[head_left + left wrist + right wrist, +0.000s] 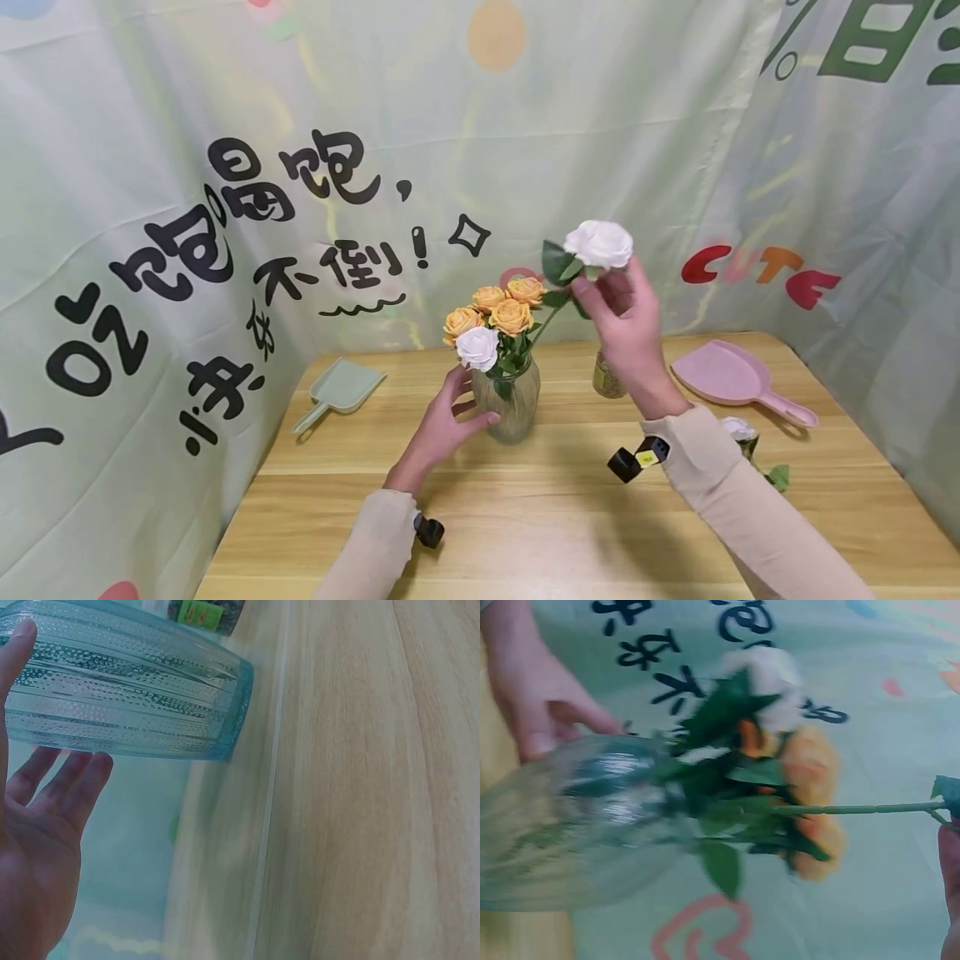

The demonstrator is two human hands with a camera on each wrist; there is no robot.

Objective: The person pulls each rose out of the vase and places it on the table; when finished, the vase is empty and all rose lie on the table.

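Observation:
A ribbed clear glass vase [513, 412] stands on the table with several orange roses [512, 317] and one white rose [477, 347] in it. My left hand [442, 421] holds the vase around its side, with the thumb [21, 637] on the glass and fingertips at the opposite side. Above and right of the vase, my right hand [630, 329] pinches another white rose [600, 243] just under its bloom. This rose's green stem [870, 810] slants down to the vase's mouth, where its lower end is hidden among the leaves.
A pale green dustpan-shaped tray [348, 385] lies at the left, a pink one with a handle [720, 373] at the right. A small labelled jar [604, 382] stands behind my right hand. Another white rose [738, 428] lies near my right sleeve. Printed cloth [600, 125] hangs behind.

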